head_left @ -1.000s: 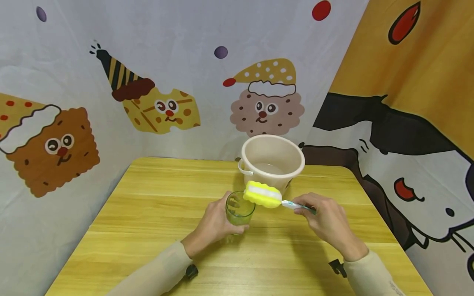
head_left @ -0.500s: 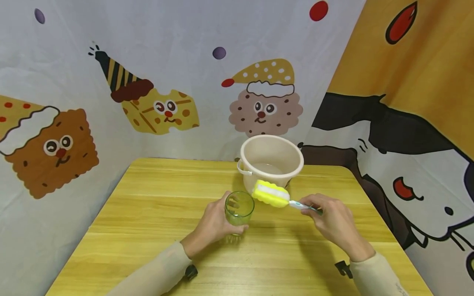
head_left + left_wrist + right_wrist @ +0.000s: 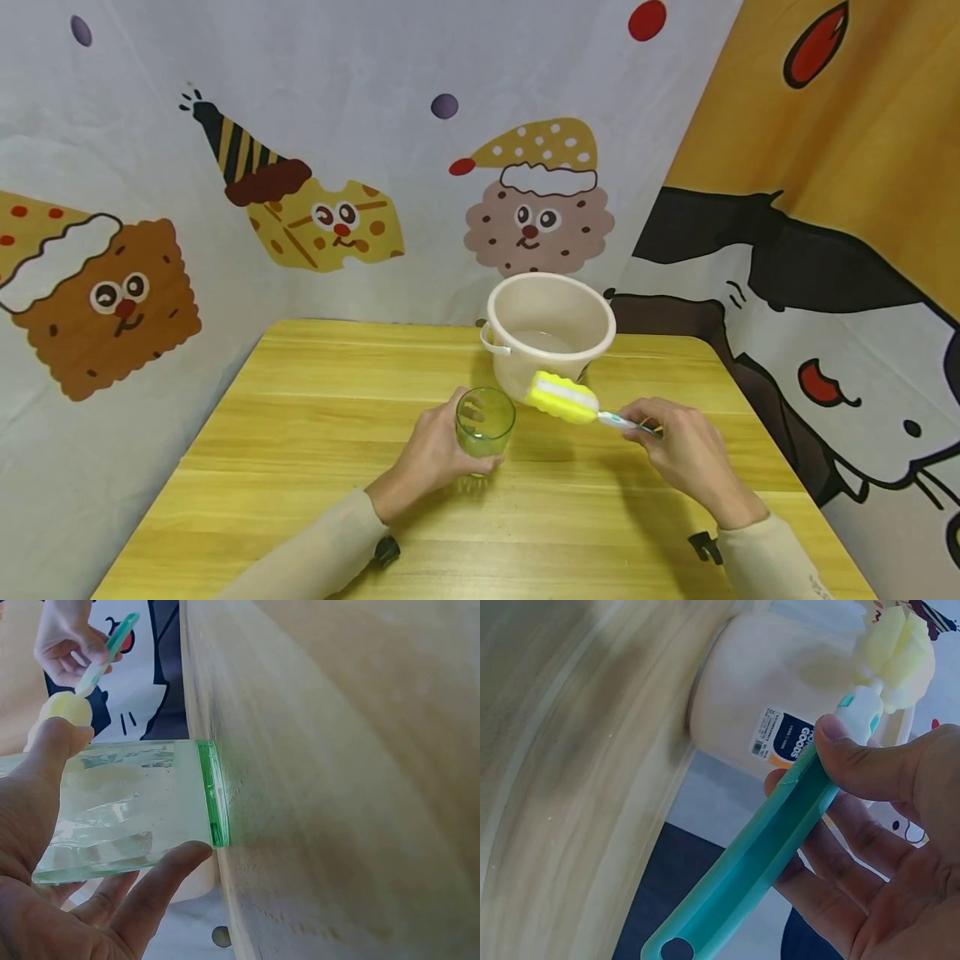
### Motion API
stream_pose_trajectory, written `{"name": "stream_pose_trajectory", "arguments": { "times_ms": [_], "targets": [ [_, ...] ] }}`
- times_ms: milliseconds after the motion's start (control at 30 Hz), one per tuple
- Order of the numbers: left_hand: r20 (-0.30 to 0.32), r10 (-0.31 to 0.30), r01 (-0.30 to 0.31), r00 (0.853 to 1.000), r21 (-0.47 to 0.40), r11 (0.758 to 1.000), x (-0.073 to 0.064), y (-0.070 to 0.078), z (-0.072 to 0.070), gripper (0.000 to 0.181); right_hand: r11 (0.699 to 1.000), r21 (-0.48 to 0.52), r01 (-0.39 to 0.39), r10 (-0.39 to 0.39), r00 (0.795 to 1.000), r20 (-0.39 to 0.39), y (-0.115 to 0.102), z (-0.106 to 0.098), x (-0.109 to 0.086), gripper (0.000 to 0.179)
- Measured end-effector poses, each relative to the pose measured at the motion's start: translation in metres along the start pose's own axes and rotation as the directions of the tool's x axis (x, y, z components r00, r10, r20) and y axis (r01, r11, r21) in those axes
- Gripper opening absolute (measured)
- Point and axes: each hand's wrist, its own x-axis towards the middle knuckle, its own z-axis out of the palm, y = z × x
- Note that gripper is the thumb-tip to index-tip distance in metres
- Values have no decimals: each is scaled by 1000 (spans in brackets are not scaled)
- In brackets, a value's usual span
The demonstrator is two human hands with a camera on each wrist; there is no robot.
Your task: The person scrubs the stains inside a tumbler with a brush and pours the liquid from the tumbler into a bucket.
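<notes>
In the head view my left hand (image 3: 435, 446) grips a green-tinted drinking glass (image 3: 487, 429) near the middle of the table. Seen from the left wrist, the thumb and fingers wrap the glass (image 3: 142, 802), and its thick green base is at or just over the tabletop. My right hand (image 3: 686, 450) pinches the handle of a sponge cup brush (image 3: 564, 398), whose yellow and white head points left, apart from the glass. The teal and white handle (image 3: 757, 840) lies between thumb and fingers in the right wrist view.
A beige bucket (image 3: 517, 371) with a white handle stands at the back of the wooden table (image 3: 322, 392), just behind the brush head. It carries a label (image 3: 780, 735). Cartoon-printed cloth (image 3: 360, 83) hangs behind and beside the table.
The right hand has drawn the cup brush to the right, away from the rim of the glass. My left hand and the glass have stayed nearly in place.
</notes>
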Motion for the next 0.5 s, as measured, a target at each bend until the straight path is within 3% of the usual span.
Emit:
{"name": "stream_pose_trajectory", "arguments": {
  "times_ms": [500],
  "targets": [
    [0,-3,3,1000,-2,1000,0,0,0,87,997,-3,-79,78,988,130,11,4,-1,29]
  ]
}}
